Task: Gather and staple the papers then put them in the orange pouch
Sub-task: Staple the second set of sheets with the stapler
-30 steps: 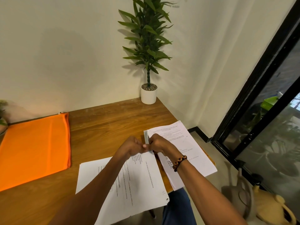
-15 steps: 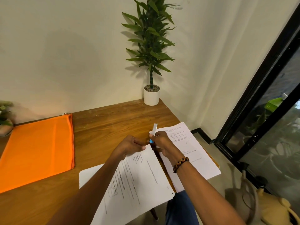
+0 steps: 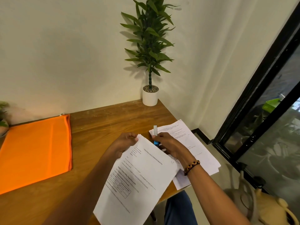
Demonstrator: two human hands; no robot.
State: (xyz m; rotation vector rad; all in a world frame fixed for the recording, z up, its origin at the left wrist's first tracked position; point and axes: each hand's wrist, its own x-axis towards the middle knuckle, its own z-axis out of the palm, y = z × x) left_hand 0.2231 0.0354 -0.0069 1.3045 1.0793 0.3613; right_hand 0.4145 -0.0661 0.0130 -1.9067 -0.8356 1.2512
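My left hand (image 3: 125, 142) pinches the top corner of a printed set of papers (image 3: 138, 181) and holds it lifted and tilted above the wooden table (image 3: 103, 125). Just to the right, my right hand (image 3: 167, 143) grips a small stapler (image 3: 155, 135) with a grey top and a blue end, held apart from the lifted corner. A second set of papers (image 3: 191, 143) lies flat under my right hand at the table's right edge. The orange pouch (image 3: 34, 151) lies flat at the left of the table.
A potted plant in a white pot (image 3: 150, 98) stands at the table's back right corner against the wall. Another small plant (image 3: 3, 120) sits at the far left. A black-framed glass door (image 3: 259, 88) and tan watering cans (image 3: 267, 207) are at the right, on the floor.
My hands were pressed together on the stapler at the paper's corner. Now they have parted: the left lifts the paper set off the table, the right draws the stapler away.
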